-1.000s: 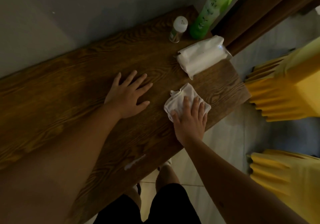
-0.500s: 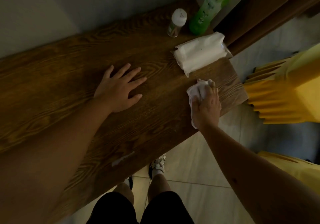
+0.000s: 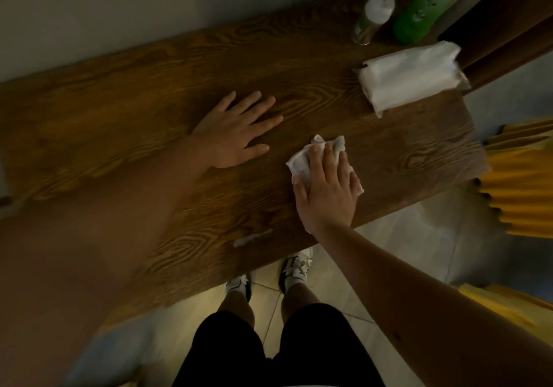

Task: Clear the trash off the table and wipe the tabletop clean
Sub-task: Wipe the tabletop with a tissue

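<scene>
A dark wooden tabletop (image 3: pixel 125 135) runs across the view against a grey wall. My right hand (image 3: pixel 327 190) lies flat on a crumpled white wipe (image 3: pixel 302 162) and presses it onto the wood near the front edge. My left hand (image 3: pixel 236 129) rests flat on the table to the left of the wipe, fingers spread, holding nothing. A small whitish smear (image 3: pixel 251 238) shows on the wood close to the front edge.
A white tissue pack (image 3: pixel 411 76) lies at the table's right end. Behind it stand a small white-capped bottle (image 3: pixel 374 17) and a green bottle (image 3: pixel 425 9). Yellow chair covers (image 3: pixel 520 189) are to the right on the floor. My legs and shoes (image 3: pixel 294 267) are below the table edge.
My right hand swept the wipe out to the table's right end, then back left toward the middle. My left hand stayed flat on the wood.
</scene>
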